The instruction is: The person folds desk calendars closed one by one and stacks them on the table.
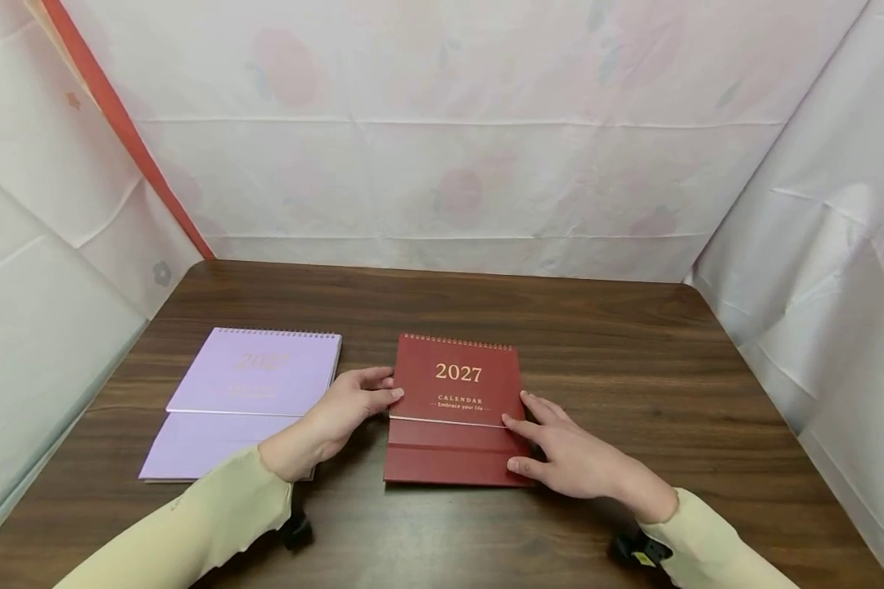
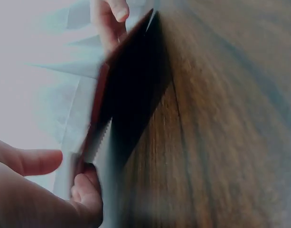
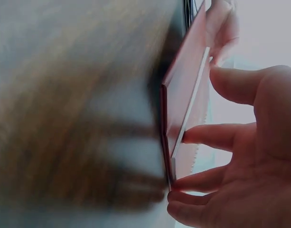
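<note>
A red desk calendar [image 1: 457, 380], marked 2027 with a spiral binding along its top, lies low on the table between both hands. My left hand [image 1: 335, 417] holds its left edge, thumb at the front and fingers behind; the left wrist view shows that edge between thumb and fingers, beside the calendar's dark underside [image 2: 136, 80]. Along the right edge, my right hand [image 1: 578, 458] touches the calendar with spread, fairly straight fingers. In the right wrist view its fingertips [image 3: 195, 134] rest against the cover and side. A lilac desk calendar [image 1: 258, 376] lies left, partly covered by my left wrist.
The dark wood-grain table [image 1: 633, 368] reaches back to a pale patterned cloth [image 1: 442, 180]. More white cloth hangs at both sides, with a red strip [image 1: 128, 127] at the left corner. A black wrist device [image 1: 637, 548] sits under the right sleeve.
</note>
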The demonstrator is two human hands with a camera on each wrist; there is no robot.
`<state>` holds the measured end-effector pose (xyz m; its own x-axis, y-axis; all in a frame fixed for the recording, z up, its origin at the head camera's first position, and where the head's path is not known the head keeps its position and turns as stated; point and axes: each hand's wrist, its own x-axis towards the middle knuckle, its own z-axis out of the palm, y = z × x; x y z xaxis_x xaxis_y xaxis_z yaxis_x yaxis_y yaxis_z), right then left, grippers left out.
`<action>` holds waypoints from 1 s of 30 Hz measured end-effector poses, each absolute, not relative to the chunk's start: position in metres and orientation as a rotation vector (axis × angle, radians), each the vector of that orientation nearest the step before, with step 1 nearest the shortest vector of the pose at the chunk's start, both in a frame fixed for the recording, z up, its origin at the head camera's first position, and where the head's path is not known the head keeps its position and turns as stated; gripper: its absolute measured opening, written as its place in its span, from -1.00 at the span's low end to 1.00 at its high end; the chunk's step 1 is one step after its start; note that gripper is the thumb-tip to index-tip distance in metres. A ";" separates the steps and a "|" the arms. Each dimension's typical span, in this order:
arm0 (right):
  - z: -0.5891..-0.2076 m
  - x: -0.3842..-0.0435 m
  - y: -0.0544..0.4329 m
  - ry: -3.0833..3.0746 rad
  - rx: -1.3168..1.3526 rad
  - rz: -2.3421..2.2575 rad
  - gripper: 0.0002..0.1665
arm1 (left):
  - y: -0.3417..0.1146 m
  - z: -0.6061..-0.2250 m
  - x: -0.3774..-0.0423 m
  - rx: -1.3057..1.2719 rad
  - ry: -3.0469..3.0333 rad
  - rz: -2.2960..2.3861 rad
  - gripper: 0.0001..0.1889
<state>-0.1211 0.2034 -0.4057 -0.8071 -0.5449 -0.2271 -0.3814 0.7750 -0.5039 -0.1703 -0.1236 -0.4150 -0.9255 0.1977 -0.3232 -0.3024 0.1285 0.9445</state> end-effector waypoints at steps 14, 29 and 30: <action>-0.412 -0.126 0.202 2.688 -0.515 -0.930 -0.18 | -0.126 -0.413 -0.167 -0.106 1.924 1.977 -0.39; -0.396 -0.130 0.178 2.410 -0.359 -1.524 -0.23 | -0.154 -0.398 -0.165 -0.082 2.062 1.960 -0.42; -0.395 -0.130 0.174 2.393 -0.376 -1.534 -0.23 | -0.158 -0.394 -0.165 -0.086 2.079 1.948 -0.42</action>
